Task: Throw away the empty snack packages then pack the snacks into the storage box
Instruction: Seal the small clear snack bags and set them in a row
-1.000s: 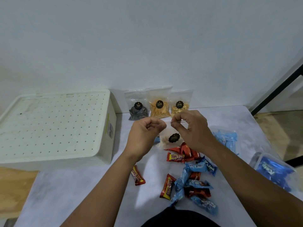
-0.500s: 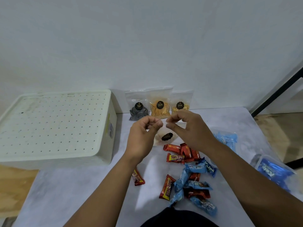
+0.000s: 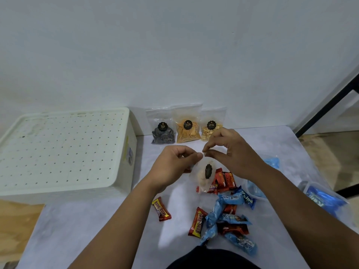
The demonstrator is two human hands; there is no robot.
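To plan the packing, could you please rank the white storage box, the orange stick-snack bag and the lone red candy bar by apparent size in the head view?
1. White storage box
2. Orange stick-snack bag
3. Lone red candy bar, though it lies nearer the camera

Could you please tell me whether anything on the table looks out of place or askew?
The storage box still has its perforated lid on, and the candy bars lie strewn in a loose heap. One bar sits apart on the left. The three snack bags lean tidily against the wall.

Plain room: bare wall (image 3: 174, 45), table (image 3: 77, 230)
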